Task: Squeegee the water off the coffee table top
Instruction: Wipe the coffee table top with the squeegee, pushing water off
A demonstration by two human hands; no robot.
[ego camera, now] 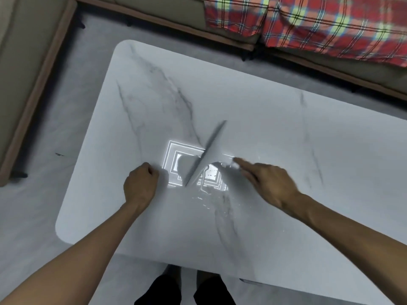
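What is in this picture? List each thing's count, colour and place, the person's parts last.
table: 1, white marble, centre
squeegee: 1, grey, mid-table
water: 1 puddle, clear, beside the squeegee
sofa: 1, beige, far and left sides
blanket: 1, red plaid, on the sofa
floor: 1, grey, around the table
legs: 2, dark-clothed, bottom edge
left hand: 1, fist on the table
right hand: 1, grips the squeegee handle

Bare left forearm (pixel 88 249) from 7 o'clock, bare right forearm (pixel 352 225) from 4 o'clock, left hand (pixel 141 186) and right hand (pixel 271 183) uncovered, right fingers (pixel 244 165) motion-blurred, black legwear (pixel 163 291) at 6 o'clock, two dark shapes, cut unclear
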